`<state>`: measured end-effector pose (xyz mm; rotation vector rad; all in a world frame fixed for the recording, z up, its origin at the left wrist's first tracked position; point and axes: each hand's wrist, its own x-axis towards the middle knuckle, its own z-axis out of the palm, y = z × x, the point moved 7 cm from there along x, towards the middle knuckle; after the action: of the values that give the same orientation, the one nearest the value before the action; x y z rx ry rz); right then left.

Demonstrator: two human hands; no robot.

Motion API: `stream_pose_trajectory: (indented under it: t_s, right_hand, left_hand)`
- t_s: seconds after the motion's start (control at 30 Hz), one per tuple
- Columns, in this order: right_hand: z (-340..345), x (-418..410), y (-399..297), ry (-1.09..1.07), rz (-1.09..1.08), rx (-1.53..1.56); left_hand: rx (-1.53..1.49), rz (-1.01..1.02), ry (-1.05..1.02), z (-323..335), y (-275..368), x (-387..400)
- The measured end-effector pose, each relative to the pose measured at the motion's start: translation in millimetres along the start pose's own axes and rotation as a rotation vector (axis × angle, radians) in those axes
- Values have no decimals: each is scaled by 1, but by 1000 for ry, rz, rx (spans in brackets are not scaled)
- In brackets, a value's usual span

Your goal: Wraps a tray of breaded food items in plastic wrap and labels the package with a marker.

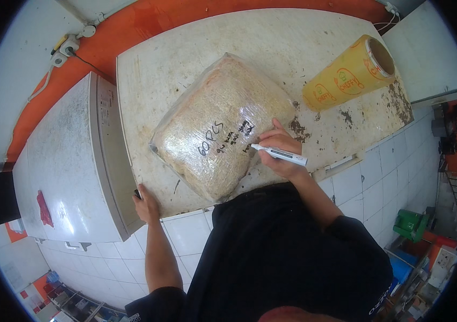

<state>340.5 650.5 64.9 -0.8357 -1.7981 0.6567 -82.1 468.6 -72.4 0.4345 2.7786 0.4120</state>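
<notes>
A large bundle (212,116) wrapped in clear plastic film lies on the worn white top (164,80) before me; its contents look pale and crumb-like. Black handwriting runs across the wrap. My right hand (282,149) grips a white marker pen (280,154), its tip at the end of the last written line. The fingers of that hand rest against the bundle's right side. At the left edge of the top, my left hand (146,205) holds a small black piece (137,194) that looks like the marker's cap.
A yellow roll of Cheffy cling film (345,76) lies at the right back. A white chest freezer (63,161) stands at the left, with a red cloth (44,208) on it. Power sockets (67,48) hang on the wall. A green bin (410,225) stands on the right.
</notes>
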Motion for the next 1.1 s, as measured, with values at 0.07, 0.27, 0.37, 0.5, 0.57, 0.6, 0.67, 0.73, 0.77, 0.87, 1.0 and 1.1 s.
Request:
stream_pose_trajectory:
  t_s: [0.07, 0.27, 0.37, 0.5, 0.57, 0.6, 0.67, 0.73, 0.77, 0.87, 1.0, 1.1]
  right_hand:
    - [0, 0, -1, 7, -4, -6]
    - [-1, -2, 5, 39, 37, 44]
    - [1, 1, 2, -15, 23, 6]
    - [0, -1, 4, 2, 32, 12]
    - [-2, -2, 6, 12, 37, 35]
    - [-1, -1, 6, 12, 37, 35]
    - [-2, 0, 5, 26, 37, 40]
    - [-3, 0, 5, 26, 33, 41]
    - [-3, -1, 5, 25, 29, 42]
    - [-4, -1, 5, 24, 28, 31]
    - [-3, -1, 5, 19, 22, 24]
    - [-3, 0, 5, 18, 39, 27]
  left_hand:
    - [-1, 15, 32, -1, 1, 0]
    - [-14, 8, 37, -5, 6, -5]
    - [-14, 18, 49, -3, 0, -2]
    - [-19, 24, 29, -3, 3, -2]
    - [-55, 26, 13, -3, 3, -2]
    - [-55, 26, 14, -2, 3, -2]
    - [-21, 16, 60, -2, -1, 0]
    - [-31, 17, 57, 0, -2, 1]
    - [-41, 18, 53, 0, -2, 1]
    - [-54, 31, 20, -1, 3, -1]
    - [-22, 23, 39, -1, -1, 1]
    - [-37, 29, 40, -2, 3, -2]
